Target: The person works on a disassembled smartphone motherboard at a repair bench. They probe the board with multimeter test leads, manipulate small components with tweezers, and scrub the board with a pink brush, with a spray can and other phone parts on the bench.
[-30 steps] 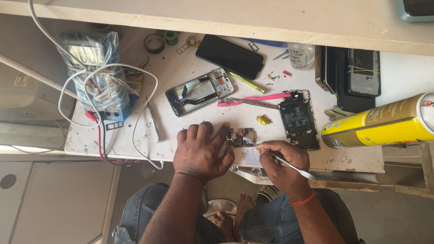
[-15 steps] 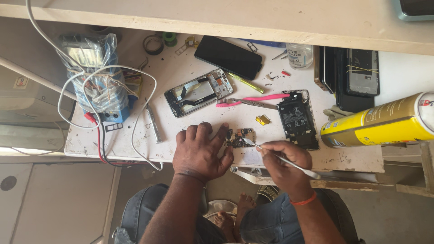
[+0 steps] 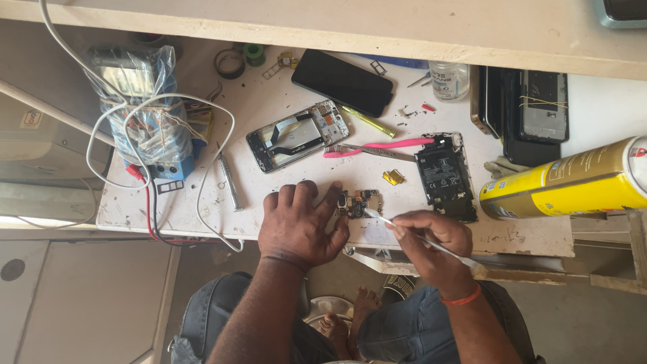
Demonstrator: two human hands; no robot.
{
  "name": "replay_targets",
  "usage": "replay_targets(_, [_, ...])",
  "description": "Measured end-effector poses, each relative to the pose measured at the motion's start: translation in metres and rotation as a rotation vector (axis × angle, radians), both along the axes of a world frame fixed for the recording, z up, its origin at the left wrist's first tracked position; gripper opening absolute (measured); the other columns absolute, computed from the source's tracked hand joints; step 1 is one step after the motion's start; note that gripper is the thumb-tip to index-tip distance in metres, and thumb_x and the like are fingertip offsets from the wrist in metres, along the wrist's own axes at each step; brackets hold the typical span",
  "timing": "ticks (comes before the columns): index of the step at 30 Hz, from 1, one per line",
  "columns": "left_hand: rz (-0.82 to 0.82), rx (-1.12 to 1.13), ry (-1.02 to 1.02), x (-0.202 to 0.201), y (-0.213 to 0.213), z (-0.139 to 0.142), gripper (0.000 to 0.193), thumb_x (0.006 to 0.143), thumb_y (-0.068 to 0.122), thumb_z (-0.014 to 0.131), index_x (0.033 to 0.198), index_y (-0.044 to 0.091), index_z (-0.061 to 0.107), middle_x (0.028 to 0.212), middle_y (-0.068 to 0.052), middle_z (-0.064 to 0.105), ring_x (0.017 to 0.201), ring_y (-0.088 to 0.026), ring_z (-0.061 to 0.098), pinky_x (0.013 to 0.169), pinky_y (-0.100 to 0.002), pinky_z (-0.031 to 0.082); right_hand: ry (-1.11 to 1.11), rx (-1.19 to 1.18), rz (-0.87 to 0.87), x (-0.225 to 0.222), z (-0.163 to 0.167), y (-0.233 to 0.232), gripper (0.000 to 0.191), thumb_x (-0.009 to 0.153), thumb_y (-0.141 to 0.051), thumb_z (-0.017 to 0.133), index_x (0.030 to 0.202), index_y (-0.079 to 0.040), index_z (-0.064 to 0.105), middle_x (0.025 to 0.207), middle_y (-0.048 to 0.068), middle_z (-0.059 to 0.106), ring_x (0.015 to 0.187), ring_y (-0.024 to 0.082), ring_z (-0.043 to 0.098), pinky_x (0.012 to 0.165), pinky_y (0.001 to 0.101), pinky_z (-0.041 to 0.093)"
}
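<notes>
Presently, board [image 3: 358,201]: pinned at the bench [image 3: 283,182] edge.
Left hand [image 3: 300,224]: fingers spread flat, steadying the board.
Right hand [image 3: 431,239]: fingers pinched on a probe [image 3: 411,234], tip on the board.

Premises: a small phone repair workshop. The scuffed white tabletop [image 3: 269,114] carries an opened phone frame [image 3: 297,135] with its internals exposed, an intact black smartphone [image 3: 342,83], a separate back housing with battery [image 3: 443,176], and a bare circuit board [image 3: 358,201] near the front edge. A stack of further handsets [image 3: 522,106] sits at the right. Loose screws and small parts [image 3: 414,112] lie scattered. A blue bench power unit wrapped in plastic [image 3: 145,121] trails white cable [image 3: 216,168]. A pink toothbrush [image 3: 377,147], tape rolls [image 3: 230,63], a small glass bottle [image 3: 448,81] and a yellow spray can [image 3: 566,182] complete the kit.
</notes>
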State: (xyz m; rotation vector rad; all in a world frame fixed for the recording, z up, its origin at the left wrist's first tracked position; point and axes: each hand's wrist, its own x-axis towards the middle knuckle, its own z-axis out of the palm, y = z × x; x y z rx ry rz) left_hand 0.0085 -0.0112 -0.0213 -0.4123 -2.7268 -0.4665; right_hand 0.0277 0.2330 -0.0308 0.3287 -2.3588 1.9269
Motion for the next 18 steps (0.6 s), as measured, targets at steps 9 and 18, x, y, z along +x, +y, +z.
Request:
replay_targets(9, [-0.006,0.005,0.030,0.000,0.000,0.000,0.053,0.082,0.047,0.066,0.129,0.023,0.071,0.107,-0.007,0.055,0.095,-0.028,0.054,0.082,-0.048,0.043,0.040,0.245,-0.049,0.002,0.006,-0.013,0.017,0.083,-0.001,0.080,0.100,-0.005,0.077,0.088,0.003,0.080,0.064,0.003,0.059,0.058,0.0193,0.049])
replay_targets(18, [-0.005,-0.008,-0.033,0.000,0.000,0.002,0.055,0.079,0.042,0.066,0.131,0.024,0.070,0.107,-0.008,0.056,0.094,-0.029,0.056,0.081,-0.049,0.043,0.124,0.226,0.062,0.000,0.015,-0.015,0.014,0.083,-0.001,0.078,0.096,-0.007,0.077,0.092,0.004,0.079,0.073,0.003,0.069,0.063,0.0195,0.055])
